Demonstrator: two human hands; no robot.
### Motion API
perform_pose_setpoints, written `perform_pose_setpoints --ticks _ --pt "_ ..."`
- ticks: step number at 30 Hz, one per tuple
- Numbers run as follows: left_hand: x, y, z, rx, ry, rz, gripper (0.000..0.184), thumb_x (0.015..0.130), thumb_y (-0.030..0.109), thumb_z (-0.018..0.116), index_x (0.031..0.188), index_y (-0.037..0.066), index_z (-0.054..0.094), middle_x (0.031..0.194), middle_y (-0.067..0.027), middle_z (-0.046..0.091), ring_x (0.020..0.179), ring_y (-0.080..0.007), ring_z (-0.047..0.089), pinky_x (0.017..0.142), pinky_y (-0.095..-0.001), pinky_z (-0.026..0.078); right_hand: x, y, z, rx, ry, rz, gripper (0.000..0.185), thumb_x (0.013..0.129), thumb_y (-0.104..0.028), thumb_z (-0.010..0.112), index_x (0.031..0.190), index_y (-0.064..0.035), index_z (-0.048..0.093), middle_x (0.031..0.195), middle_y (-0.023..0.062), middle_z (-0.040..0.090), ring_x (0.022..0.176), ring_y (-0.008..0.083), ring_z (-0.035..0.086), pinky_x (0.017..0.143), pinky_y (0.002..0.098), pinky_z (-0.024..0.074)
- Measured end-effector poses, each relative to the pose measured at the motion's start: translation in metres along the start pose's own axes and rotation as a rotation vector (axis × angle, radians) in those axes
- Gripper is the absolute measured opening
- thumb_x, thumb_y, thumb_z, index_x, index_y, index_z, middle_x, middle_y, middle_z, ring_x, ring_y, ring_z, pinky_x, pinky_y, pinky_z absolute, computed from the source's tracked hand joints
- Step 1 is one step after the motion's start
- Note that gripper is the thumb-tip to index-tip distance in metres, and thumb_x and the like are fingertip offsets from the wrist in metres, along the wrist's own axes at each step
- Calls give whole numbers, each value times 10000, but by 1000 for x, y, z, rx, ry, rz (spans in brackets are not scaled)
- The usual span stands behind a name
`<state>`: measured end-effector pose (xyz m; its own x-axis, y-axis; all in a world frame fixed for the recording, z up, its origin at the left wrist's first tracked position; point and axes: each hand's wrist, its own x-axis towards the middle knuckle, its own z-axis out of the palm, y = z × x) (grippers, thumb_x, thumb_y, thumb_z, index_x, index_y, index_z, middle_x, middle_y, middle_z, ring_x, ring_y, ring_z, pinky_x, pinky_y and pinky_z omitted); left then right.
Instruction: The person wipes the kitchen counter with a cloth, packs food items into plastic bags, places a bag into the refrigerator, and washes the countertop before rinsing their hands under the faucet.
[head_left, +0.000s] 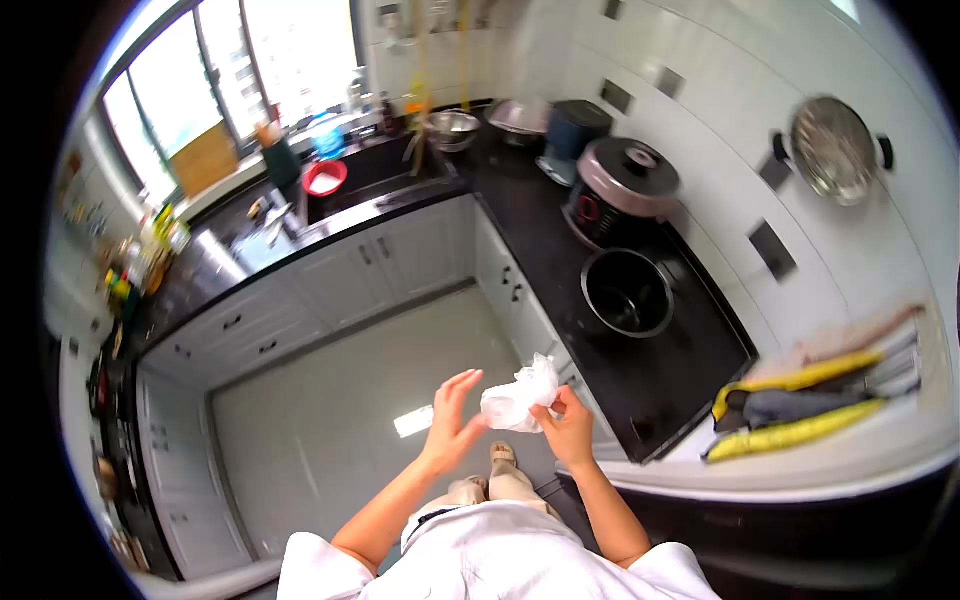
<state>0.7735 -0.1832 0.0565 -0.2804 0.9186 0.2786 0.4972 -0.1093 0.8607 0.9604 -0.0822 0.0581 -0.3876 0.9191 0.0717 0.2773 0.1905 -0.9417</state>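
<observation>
A crumpled white plastic bag (520,396) hangs in the air in front of my body, above the tiled floor. My right hand (568,425) pinches its right edge between thumb and fingers. On the bag's other side is my left hand (452,425), fingers stretched out and thumb apart, close to the bag's left edge. Whether the left thumb touches the bag I cannot tell. To the right of the hands, a black inner pot (628,292) stands uncovered on the dark countertop (640,385).
An electric cooker (625,190) with a lid stands behind the pot. The sink (385,165) with a red basin (325,179) is under the window. Yellow-and-grey cloths (800,405) hang at right, below a steel pot or strainer (832,150) on the wall. White cabinets (345,275) line the floor (340,420).
</observation>
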Motion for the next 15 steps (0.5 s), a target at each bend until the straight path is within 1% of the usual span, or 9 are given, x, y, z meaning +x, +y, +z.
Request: perform_pose_setpoints --ticks 3,5,6,9,10,13,14,15 --pt "-10 -30 23 -256 -58 -273 450 980 315 509 1356 70 476 1342 -158 444 1251 -301 436 1061 -401 356 -47 13 -14 30 155 21 295 810 -201 781 957 -14 607 915 115 707 847 217 710 729 327 540" --pt "-18 -27 38 -137 -199 -288 396 1004 296 470 1318 57 501 1309 -163 455 1209 -285 470 1019 -387 400 -88 15 -26 30 276 44 299 807 -202 785 952 -14 603 910 125 704 841 222 710 722 326 541" --pt "-24 -23 50 -74 -269 -285 375 1016 286 451 1300 50 514 1293 -165 461 1188 -277 487 998 -380 421 -111 16 -36 -25 343 50 309 806 -200 787 961 -9 600 900 139 700 835 232 711 713 324 540" --pt "-51 -5 101 -76 -489 -186 364 1014 291 460 1277 48 526 1264 -169 468 1155 -273 507 936 -368 469 -184 21 -63 -13 546 126 309 808 -198 786 963 -2 604 880 140 701 833 236 711 708 324 536" --pt "-62 1 120 -90 -557 -122 352 1012 283 474 1275 58 533 1273 -168 466 1136 -271 518 917 -359 481 -209 16 -74 -27 612 150 307 806 -200 789 952 3 611 859 138 705 832 234 713 701 320 533" --pt "-92 45 173 -186 -779 -50 344 1006 277 491 1273 65 536 1288 -167 458 1139 -273 516 925 -362 479 -285 34 -99 14 849 201 302 802 -201 794 930 8 617 824 138 708 792 221 714 665 313 527" --pt "-104 58 191 -170 -799 50 326 999 267 511 1244 57 555 1280 -164 474 1100 -273 545 898 -355 495 -310 31 -110 -46 906 238 300 801 -198 795 921 9 614 824 140 712 771 210 709 661 309 524" --pt "-116 72 208 -180 -885 74 320 997 267 517 1230 52 563 1264 -162 489 1084 -272 557 888 -353 500 -333 25 -120 -60 975 256 283 805 -185 790 909 8 611 831 140 716 760 194 704 661 304 522"
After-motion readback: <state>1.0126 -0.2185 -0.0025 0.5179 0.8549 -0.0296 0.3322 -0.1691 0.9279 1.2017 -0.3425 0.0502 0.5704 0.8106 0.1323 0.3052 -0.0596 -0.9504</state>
